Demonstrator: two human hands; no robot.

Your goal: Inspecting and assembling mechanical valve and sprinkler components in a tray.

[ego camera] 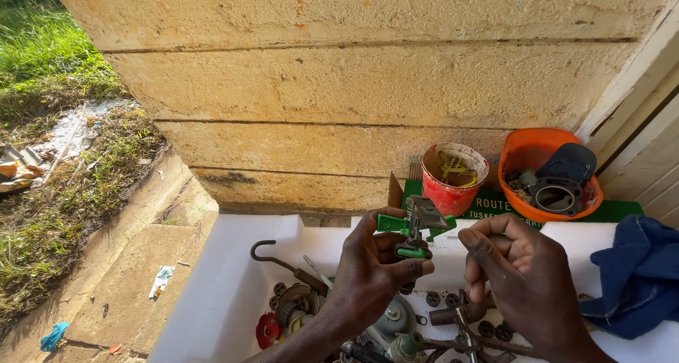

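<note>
Left hand (371, 274) up over the white tray (226, 299), grip clamped on a small green-and-grey metal fitting (414, 229), thumb and fingers pinching its green lower end. Right hand (523, 271) just beside it, curled loosely, fingertips near the fitting's right side; whether that grip is pinching anything small, cannot tell. Directly beneath both hands, a jumble of dark washers, gears and a rusty rod in the tray; a red round part (267, 330) down-left of the left grip, a brown hook (272, 255) further left. Blue cloth (636, 274) right of the right hand. Beyond the fitting, red bucket (453, 176); beyond-right, orange bowl (548, 172) with dark parts. Behind everything, yellowish block wall (353, 87).
</note>
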